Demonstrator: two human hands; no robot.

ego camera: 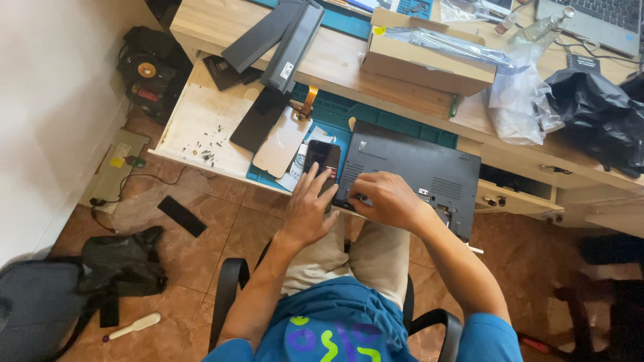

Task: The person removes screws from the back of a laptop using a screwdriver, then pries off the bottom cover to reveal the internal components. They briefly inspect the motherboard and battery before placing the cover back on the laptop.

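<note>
Here, in the head view, a dark grey rectangular laptop base [416, 171] lies bottom side up at the middle of the frame, on a teal work mat [376, 115] that covers a pulled-out wooden tray [194, 127]. Its vent slots show as fine dotted patches near its left and right ends. Its lower right corner juts past the tray's front edge, over the person's lap.

The right hand [388, 199] is curled over the laptop's lower left edge, fingertips pressed together on something too small to make out. The left hand [310, 209] rests just left of it, fingers spread, tips touching a black smartphone [323, 161] that lies against the laptop's left side.

Left of the phone sit a pale flat panel [282, 142] and a black flat plate [258, 121]; small screws [208, 149] are scattered on the tray's bare wood at the left. Above, on the light wooden desk [335, 57], lie two long grey battery bars [285, 40], a brown cardboard box [422, 64], a clear plastic bag [520, 100] and a black plastic bag [597, 110].

The tray's front edge runs close to the wrists; below it the brown tiled floor [221, 221] lies open at the lower left.
</note>
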